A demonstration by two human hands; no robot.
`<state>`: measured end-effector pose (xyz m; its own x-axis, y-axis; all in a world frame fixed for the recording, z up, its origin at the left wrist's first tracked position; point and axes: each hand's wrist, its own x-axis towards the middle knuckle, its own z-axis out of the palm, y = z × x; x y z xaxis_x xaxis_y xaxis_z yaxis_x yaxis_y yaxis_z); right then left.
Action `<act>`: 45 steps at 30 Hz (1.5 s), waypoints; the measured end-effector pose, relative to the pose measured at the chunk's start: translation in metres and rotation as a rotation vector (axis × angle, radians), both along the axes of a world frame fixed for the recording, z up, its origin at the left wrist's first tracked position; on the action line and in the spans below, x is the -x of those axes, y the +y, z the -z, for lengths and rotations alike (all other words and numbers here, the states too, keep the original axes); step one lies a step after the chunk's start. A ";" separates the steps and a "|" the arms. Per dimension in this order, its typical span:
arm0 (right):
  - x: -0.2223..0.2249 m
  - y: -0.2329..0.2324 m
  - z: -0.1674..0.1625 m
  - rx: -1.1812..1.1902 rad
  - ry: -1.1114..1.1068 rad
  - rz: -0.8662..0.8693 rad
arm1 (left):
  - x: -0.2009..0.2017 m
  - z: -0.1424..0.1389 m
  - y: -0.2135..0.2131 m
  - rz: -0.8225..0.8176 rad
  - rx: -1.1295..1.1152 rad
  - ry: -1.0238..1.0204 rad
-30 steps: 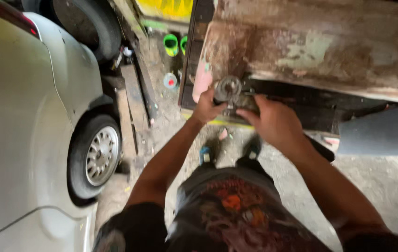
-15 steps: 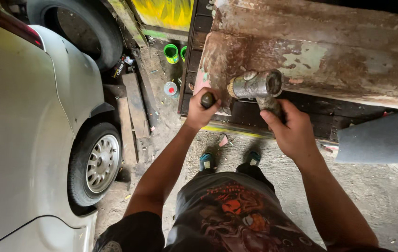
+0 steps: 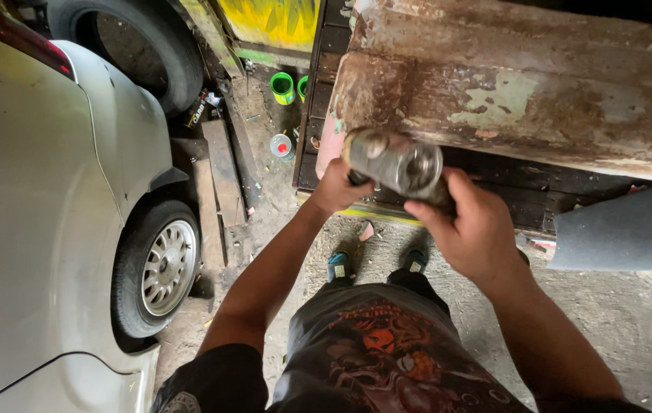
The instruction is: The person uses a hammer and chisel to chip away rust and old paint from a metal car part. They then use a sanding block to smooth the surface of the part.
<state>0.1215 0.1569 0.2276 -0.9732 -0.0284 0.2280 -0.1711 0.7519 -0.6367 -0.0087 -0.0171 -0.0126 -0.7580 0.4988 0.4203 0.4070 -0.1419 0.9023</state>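
The metal cylinder (image 3: 396, 162) is up in the air, lying almost level, just in front of the rusty bench (image 3: 540, 92). The right hand (image 3: 473, 229) wraps its near end from below, fingers curled tight around it. The left hand (image 3: 339, 186) is clenched on a dark handle at the cylinder's far-left end. Below, the person's two shoes (image 3: 339, 266) stand on the dirt floor. Off left sits a white car (image 3: 43, 206), its wheel (image 3: 159, 268) near wooden planks (image 3: 223, 172), and green cans (image 3: 283, 87) beyond.
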 end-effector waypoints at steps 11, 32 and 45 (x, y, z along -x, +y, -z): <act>-0.001 0.001 0.021 -0.034 -0.050 0.032 | 0.007 0.015 0.006 0.145 -0.089 -0.209; -0.002 0.029 0.064 0.262 -0.195 0.126 | -0.002 -0.020 -0.023 -0.186 -0.089 -0.191; -0.005 0.031 0.067 0.294 -0.275 0.160 | 0.011 -0.002 -0.009 -0.104 -0.202 -0.210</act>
<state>0.1266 0.1878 0.1606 -0.9858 0.1550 -0.0641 0.1383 0.5346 -0.8337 -0.0198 -0.0257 -0.0106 -0.8813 0.3360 0.3322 0.2366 -0.2946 0.9259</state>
